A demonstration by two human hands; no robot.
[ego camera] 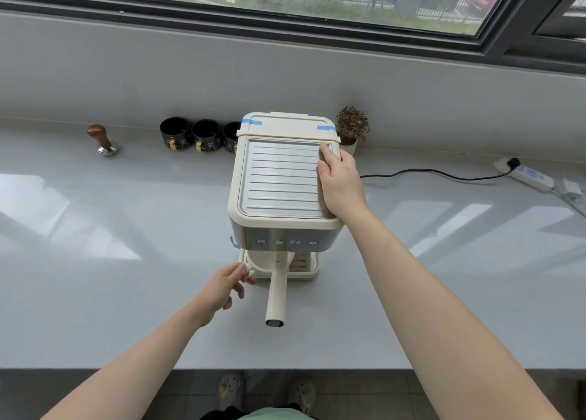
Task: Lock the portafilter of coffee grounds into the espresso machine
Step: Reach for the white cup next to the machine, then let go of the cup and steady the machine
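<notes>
The cream espresso machine [285, 124] stands mid-counter, seen from above, with a ribbed metal top. The portafilter's cream handle [276, 296] sticks straight out from under the machine's front, toward me; its basket is hidden under the machine. My right hand [341, 184] lies on the machine's top right edge, thumb on the metal plate and fingers wrapped over the side. My left hand [226, 288] is at the front left corner of the drip tray [306, 272], thumb and forefinger pinching the tray's cream rim, a little left of the handle and apart from it.
A wooden-handled tamper [103, 140] stands at the back left. Three black cups [203, 135] line up behind the machine's left side, and a small potted plant [352, 126] sits behind its right. A black cord [437, 173] runs to a power strip [529, 175] at the far right. The counter's front edge [95, 368] is near me.
</notes>
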